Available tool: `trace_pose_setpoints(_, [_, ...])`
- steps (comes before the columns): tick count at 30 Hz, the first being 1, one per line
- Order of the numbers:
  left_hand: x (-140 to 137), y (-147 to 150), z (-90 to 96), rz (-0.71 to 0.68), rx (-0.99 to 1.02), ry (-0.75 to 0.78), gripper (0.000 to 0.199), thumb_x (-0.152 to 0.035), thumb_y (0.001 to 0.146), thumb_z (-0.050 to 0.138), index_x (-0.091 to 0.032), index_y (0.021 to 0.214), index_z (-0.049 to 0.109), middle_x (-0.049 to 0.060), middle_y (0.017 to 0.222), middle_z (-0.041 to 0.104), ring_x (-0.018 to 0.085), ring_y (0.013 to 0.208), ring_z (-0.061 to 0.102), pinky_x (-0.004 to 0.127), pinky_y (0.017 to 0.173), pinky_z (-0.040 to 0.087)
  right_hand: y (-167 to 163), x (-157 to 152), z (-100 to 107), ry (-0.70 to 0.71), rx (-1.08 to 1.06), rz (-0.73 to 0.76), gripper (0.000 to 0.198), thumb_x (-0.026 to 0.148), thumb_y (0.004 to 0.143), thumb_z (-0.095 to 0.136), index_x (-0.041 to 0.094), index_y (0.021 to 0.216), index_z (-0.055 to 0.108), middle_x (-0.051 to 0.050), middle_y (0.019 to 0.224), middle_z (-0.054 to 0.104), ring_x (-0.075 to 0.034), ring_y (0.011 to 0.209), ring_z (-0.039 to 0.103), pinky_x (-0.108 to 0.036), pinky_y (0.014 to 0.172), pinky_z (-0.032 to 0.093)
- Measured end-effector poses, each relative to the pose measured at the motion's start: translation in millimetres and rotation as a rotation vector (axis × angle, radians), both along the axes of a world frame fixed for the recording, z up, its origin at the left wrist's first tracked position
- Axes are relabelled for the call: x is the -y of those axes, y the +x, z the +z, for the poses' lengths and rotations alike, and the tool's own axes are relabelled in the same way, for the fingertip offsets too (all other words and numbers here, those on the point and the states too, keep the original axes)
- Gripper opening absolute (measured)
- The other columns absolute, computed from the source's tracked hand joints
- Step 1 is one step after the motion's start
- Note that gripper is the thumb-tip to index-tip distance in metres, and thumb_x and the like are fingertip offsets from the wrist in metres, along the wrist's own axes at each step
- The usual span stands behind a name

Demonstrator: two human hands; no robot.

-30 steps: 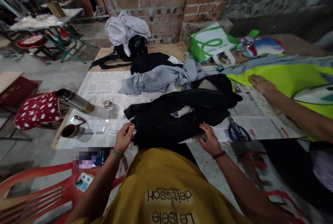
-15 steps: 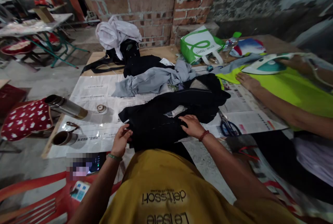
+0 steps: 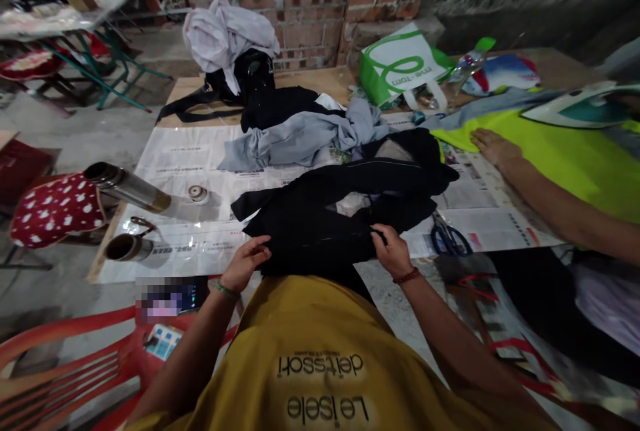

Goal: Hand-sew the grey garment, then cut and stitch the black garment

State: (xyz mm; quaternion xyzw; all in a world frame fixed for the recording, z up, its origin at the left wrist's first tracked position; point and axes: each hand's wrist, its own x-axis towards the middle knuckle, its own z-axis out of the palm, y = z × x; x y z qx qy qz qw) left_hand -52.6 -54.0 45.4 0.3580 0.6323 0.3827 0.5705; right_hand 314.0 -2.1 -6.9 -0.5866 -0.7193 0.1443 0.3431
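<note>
A black garment (image 3: pixel 305 217) lies bunched across the newspaper-covered table in front of me, its near edge drawn toward my body. My left hand (image 3: pixel 246 264) pinches the garment's left edge between thumb and fingers. At the near right edge, my right hand (image 3: pixel 393 251) has its fingers closed on the black cloth. A pale patch shows through a gap in the fabric between the hands. Beyond the garment rests a crumpled grey cloth (image 3: pixel 300 141).
Scissors (image 3: pixel 450 239) lie right of the garment. A steel flask (image 3: pixel 127 185), a lid (image 3: pixel 199 194) and a cup (image 3: pixel 127 246) stand left. At right, a co-worker's hand (image 3: pixel 495 147) presses yellow fabric (image 3: pixel 565 171) beside an iron (image 3: pixel 583 107). A green-white bag (image 3: pixel 400 64) stands behind.
My right hand has shifted right along the garment's near edge and closed on it. My left hand has moved slightly right. The co-worker's iron has slid right over the yellow fabric.
</note>
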Motion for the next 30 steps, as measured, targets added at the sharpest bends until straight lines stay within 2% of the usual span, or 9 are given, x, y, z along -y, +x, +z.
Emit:
trace_pose_setpoints(4, [9.0, -4.0, 3.1, -0.078, -0.008, 0.011, 0.050, -0.036, 0.060, 0.073, -0.016, 0.106, 0.066, -0.001, 0.071, 0.059, 0.012, 0.065, 0.053, 0.027, 0.065, 0.044, 1.0, 1.8, -0.1, -0.032, -0.084, -0.140, 0.026, 0.038, 0.089, 0.043, 0.021, 0.101, 0.058, -0.007, 0.097, 0.068, -0.020, 0.089, 0.064, -0.034, 0.079, 0.052])
trace_pose_setpoints(9, [15.5, -6.1, 1.4, -0.139, -0.018, 0.007, 0.048, -0.036, 0.062, 0.072, -0.016, 0.105, 0.067, -0.001, 0.069, 0.059, 0.012, 0.062, 0.053, 0.027, 0.062, 0.043, -1.4, 2.1, 0.3, -0.053, -0.143, -0.174, 0.028, 0.041, 0.087, 0.045, 0.020, 0.099, 0.058, -0.007, 0.093, 0.068, -0.021, 0.085, 0.065, -0.034, 0.077, 0.052])
trace_pose_setpoints(13, [14.2, -3.4, -1.0, -0.063, -0.001, -0.008, 0.054, -0.037, 0.060, 0.074, -0.016, 0.108, 0.064, -0.001, 0.071, 0.059, 0.011, 0.063, 0.053, 0.025, 0.060, 0.043, -0.8, 4.7, -1.5, -0.055, -0.169, -0.167, 0.028, 0.040, 0.086, 0.047, 0.019, 0.099, 0.059, -0.008, 0.095, 0.068, -0.021, 0.088, 0.064, -0.035, 0.080, 0.051])
trace_pose_setpoints(16, [13.1, -0.2, -1.0, 0.027, 0.006, -0.051, 0.062, -0.037, 0.059, 0.075, -0.017, 0.115, 0.059, 0.002, 0.085, 0.063, 0.011, 0.065, 0.055, 0.023, 0.056, 0.043, 0.7, 7.5, -4.0, -0.058, -0.205, -0.156, 0.028, 0.039, 0.086, 0.049, 0.019, 0.100, 0.060, -0.008, 0.098, 0.068, -0.020, 0.091, 0.063, -0.035, 0.082, 0.051])
trace_pose_setpoints(21, [12.0, 3.1, -1.5, 0.134, 0.063, -0.146, 0.068, -0.030, 0.065, 0.074, -0.016, 0.127, 0.051, 0.005, 0.093, 0.067, 0.006, 0.052, 0.049, 0.020, 0.047, 0.038, 2.5, 10.4, -9.5, -0.064, -0.247, -0.174, 0.027, 0.040, 0.085, 0.052, 0.019, 0.099, 0.062, -0.007, 0.098, 0.068, -0.020, 0.090, 0.063, -0.035, 0.083, 0.050])
trace_pose_setpoints(25, [12.1, 1.1, -2.3, 0.137, 0.199, -0.121, 0.065, -0.021, 0.064, 0.074, -0.017, 0.125, 0.053, 0.003, 0.088, 0.067, 0.007, 0.056, 0.051, 0.020, 0.051, 0.038, 4.6, 12.1, -15.6, -0.092, -0.253, -0.188, 0.027, 0.039, 0.085, 0.052, 0.019, 0.101, 0.061, -0.007, 0.100, 0.068, -0.020, 0.091, 0.063, -0.035, 0.082, 0.049])
trace_pose_setpoints(30, [14.8, -1.0, -1.5, 0.071, 0.435, -0.074, 0.068, -0.014, 0.059, 0.072, -0.017, 0.125, 0.055, -0.001, 0.078, 0.063, 0.007, 0.061, 0.053, 0.021, 0.058, 0.038, 6.6, 13.2, -19.5, -0.113, -0.255, -0.194, 0.029, 0.041, 0.084, 0.053, 0.019, 0.102, 0.060, -0.008, 0.102, 0.068, -0.021, 0.092, 0.063, -0.036, 0.082, 0.049])
